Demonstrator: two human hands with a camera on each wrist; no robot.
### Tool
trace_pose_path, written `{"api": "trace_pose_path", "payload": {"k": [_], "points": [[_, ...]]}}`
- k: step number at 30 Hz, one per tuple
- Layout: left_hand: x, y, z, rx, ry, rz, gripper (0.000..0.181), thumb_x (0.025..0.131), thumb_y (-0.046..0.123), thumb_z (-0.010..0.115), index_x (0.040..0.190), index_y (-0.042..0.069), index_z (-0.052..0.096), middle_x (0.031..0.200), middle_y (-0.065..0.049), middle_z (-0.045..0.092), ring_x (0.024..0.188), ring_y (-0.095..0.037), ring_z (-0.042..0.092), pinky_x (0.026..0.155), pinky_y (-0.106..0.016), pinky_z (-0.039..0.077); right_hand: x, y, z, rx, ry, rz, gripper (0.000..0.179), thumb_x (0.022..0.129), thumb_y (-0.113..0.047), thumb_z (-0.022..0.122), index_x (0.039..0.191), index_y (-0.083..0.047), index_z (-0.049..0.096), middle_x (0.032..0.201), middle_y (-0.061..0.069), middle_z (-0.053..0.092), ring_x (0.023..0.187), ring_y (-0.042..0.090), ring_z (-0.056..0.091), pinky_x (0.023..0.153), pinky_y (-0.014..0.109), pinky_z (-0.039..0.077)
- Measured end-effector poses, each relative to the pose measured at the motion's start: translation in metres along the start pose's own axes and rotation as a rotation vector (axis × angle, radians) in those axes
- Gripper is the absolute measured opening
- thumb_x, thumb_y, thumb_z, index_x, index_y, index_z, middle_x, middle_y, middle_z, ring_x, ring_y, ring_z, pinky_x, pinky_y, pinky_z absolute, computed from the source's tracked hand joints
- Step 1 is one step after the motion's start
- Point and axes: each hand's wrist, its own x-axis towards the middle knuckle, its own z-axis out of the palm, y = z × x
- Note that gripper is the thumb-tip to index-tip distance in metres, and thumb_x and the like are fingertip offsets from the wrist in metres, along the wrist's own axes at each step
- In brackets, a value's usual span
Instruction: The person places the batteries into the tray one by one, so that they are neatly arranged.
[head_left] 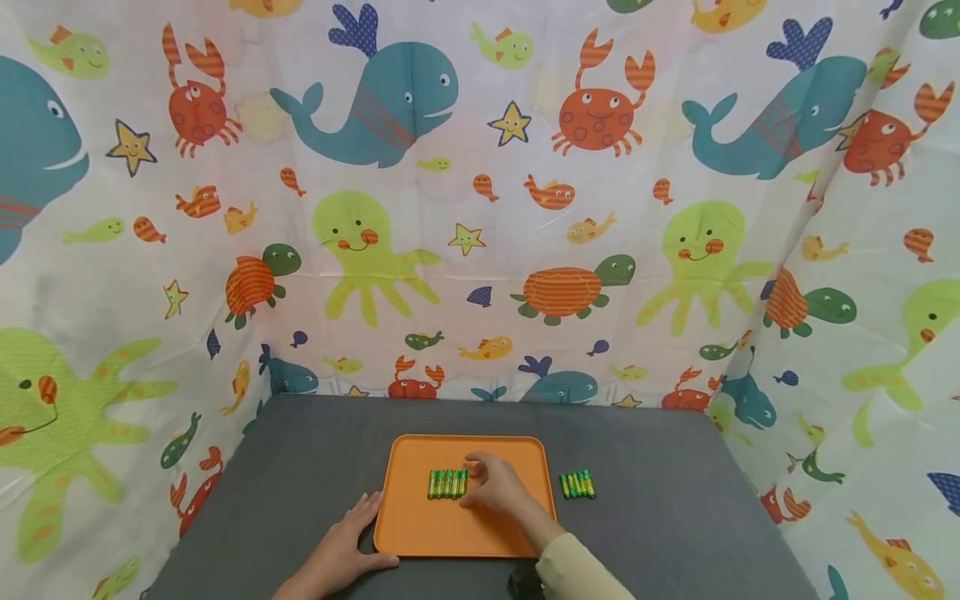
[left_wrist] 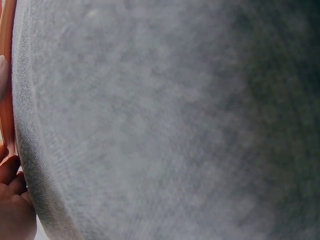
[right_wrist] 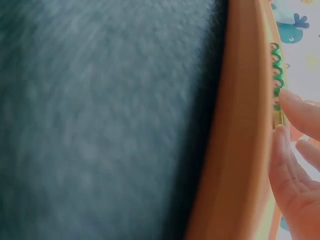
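Several green-and-yellow batteries (head_left: 442, 484) stand side by side in a row on the orange tray (head_left: 427, 533). At the row's right end, my right hand (head_left: 497, 487) has its thumb and a finger about the last battery (right_wrist: 278, 119), which it appears to pinch. Most of that battery is hidden by the fingers. My left hand (head_left: 345, 542) rests at the tray's lower left corner, fingers stretched along the left edge and thumb by the near edge. Only a sliver of the tray's rim (left_wrist: 6, 45) shows in the left wrist view.
Right of the tray, several more batteries (head_left: 577, 485) lie in a row on the dark grey table (head_left: 645, 517). A dark object (head_left: 525, 581) sits near my right sleeve (head_left: 581, 571). Curtains printed with sea animals (head_left: 480, 250) enclose the table's back and sides.
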Motion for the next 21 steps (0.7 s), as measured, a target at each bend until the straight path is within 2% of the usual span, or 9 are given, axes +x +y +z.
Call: {"api": "trace_pose_path", "payload": {"k": [9, 15, 21], "points": [[-0.003, -0.001, -0.001, -0.005, -0.005, 0.001, 0.116, 0.07, 0.061, 0.084, 0.16, 0.011, 0.032, 0.165, -0.016, 0.029, 0.151, -0.046, 0.022, 0.109, -0.076, 0.024, -0.008, -0.001, -0.016, -0.078, 0.02, -0.049, 0.065, 0.081, -0.008, 0.085, 0.14, -0.009, 0.059, 0.116, 0.013, 0.065, 0.091, 0.021, 0.064, 0.066, 0.033, 0.054], [-0.003, 0.0, -0.001, -0.015, 0.001, -0.001, 0.117, 0.069, 0.061, 0.085, 0.16, 0.012, 0.031, 0.165, -0.017, 0.029, 0.151, -0.047, 0.022, 0.109, -0.076, 0.024, -0.019, -0.006, -0.032, -0.063, 0.037, -0.048, 0.059, 0.085, -0.009, 0.081, 0.14, -0.009, 0.059, 0.118, 0.014, 0.064, 0.09, 0.021, 0.063, 0.065, 0.034, 0.054], [-0.002, 0.002, 0.0, -0.016, -0.004, 0.004, 0.116, 0.07, 0.06, 0.085, 0.16, 0.011, 0.031, 0.165, -0.017, 0.028, 0.151, -0.047, 0.022, 0.11, -0.074, 0.024, -0.028, -0.006, -0.047, -0.087, 0.062, -0.055, 0.06, 0.087, -0.017, 0.081, 0.142, -0.01, 0.058, 0.121, 0.016, 0.064, 0.089, 0.02, 0.063, 0.066, 0.032, 0.053]]}}
